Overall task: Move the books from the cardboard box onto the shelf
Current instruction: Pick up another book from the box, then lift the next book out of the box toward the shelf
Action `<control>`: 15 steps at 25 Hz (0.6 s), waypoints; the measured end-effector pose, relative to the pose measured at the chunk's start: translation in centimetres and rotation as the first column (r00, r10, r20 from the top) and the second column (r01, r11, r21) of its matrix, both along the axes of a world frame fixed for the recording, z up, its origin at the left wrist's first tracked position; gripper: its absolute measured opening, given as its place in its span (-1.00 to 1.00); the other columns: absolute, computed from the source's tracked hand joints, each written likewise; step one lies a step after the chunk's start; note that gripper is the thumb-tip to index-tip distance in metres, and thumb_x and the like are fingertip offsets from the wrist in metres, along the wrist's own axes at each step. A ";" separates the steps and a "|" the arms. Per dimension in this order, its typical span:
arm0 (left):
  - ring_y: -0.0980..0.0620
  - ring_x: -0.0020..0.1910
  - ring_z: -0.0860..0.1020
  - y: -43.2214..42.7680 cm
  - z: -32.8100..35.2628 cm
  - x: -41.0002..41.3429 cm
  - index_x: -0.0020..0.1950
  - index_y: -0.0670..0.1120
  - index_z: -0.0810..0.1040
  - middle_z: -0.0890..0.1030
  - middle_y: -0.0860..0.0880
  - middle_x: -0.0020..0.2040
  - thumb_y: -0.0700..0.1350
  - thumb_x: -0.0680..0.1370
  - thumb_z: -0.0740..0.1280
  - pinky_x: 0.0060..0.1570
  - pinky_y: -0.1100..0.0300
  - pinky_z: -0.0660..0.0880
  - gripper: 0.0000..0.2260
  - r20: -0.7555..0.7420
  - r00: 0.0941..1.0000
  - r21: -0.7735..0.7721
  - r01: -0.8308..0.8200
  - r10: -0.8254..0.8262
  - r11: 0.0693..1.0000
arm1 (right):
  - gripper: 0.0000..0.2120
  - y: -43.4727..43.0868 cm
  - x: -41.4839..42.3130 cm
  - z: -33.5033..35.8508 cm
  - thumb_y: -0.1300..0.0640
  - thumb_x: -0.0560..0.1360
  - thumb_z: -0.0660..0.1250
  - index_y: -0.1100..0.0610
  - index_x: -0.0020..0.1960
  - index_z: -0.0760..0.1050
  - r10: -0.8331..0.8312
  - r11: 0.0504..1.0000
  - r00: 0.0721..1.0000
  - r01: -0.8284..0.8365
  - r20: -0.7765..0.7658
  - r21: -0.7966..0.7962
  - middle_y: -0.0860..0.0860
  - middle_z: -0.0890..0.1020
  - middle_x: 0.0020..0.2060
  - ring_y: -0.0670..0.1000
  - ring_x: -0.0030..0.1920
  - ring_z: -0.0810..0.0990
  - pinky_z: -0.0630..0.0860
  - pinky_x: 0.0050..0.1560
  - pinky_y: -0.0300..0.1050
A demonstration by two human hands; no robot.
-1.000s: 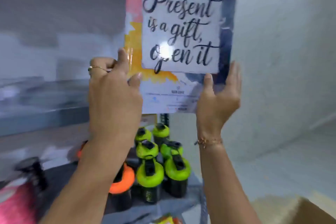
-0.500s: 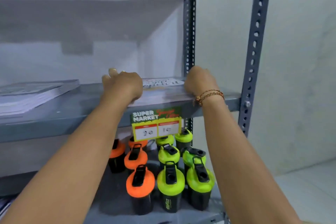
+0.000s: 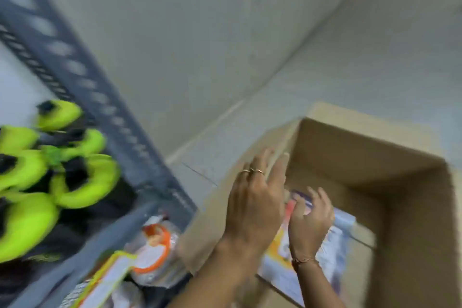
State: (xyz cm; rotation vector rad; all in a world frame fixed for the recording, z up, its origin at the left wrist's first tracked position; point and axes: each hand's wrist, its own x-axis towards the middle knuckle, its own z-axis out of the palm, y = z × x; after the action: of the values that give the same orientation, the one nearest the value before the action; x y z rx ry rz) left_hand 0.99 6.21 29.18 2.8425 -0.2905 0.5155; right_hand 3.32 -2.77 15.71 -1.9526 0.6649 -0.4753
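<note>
An open cardboard box (image 3: 370, 147) stands on the floor at the lower right. Inside it lies a book (image 3: 335, 255) with a blue, white and orange cover. My left hand (image 3: 255, 205), wearing rings, hovers over the box's left wall with its fingers apart and nothing in it. My right hand (image 3: 310, 222), with a bracelet at the wrist, is inside the box with bent fingers on the book's upper corner. Motion blur hides whether it grips the book. The grey metal shelf (image 3: 105, 105) runs slantwise at the left.
Green-lidded shaker bottles (image 3: 27, 217) crowd a lower shelf level at the far left. A clear jar with an orange rim (image 3: 155, 250) and a price label (image 3: 110, 280) sit beneath them. Pale wall and tiled floor (image 3: 375, 62) fill the area behind the box.
Both hands have left the book laid on the shelf and dropped down into the cardboard box. My view has swung right and downward from the shelf to the box.
</note>
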 end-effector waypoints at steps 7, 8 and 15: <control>-0.16 0.32 0.42 -6.3 -28.2 2.3 0.43 -0.16 0.24 0.38 -0.18 0.39 -0.14 0.55 0.24 0.29 0.00 0.41 -0.54 -0.825 0.554 0.108 -0.049 0.117 0.993 | -0.13 -7.5 -4.2 -17.1 -0.10 0.38 0.44 0.30 0.45 0.09 0.005 0.996 0.560 0.075 -0.829 0.056 0.20 0.26 0.42 0.20 0.41 0.24 0.28 0.40 0.06; -0.20 0.34 0.40 -5.9 -30.3 1.7 0.43 -0.20 0.21 0.36 -0.21 0.40 -0.12 0.55 0.26 0.31 -0.03 0.39 -0.51 -0.869 0.447 0.140 -0.194 0.215 0.971 | -0.07 -7.6 -4.5 -17.9 -0.11 0.35 0.47 0.27 0.46 0.05 -0.033 0.996 0.547 0.083 -0.836 0.015 0.17 0.24 0.42 0.19 0.40 0.23 0.28 0.38 0.07; -0.30 0.25 0.46 -6.9 -33.1 0.8 0.27 -0.25 0.36 0.45 -0.28 0.30 -0.20 0.56 0.24 0.18 -0.09 0.45 -0.70 -0.800 0.410 0.295 -0.367 0.438 0.882 | -0.07 -7.8 -5.6 -20.5 -0.08 0.35 0.48 0.23 0.47 0.03 -0.114 0.993 0.571 0.102 -0.813 -0.068 0.17 0.30 0.37 0.19 0.34 0.30 0.32 0.32 0.06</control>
State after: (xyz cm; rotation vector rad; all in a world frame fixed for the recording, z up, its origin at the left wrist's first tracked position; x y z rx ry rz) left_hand 1.81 -0.72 -3.96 2.7957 0.6057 -0.9048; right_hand -2.23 -10.59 -4.77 -2.1033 1.3735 0.4367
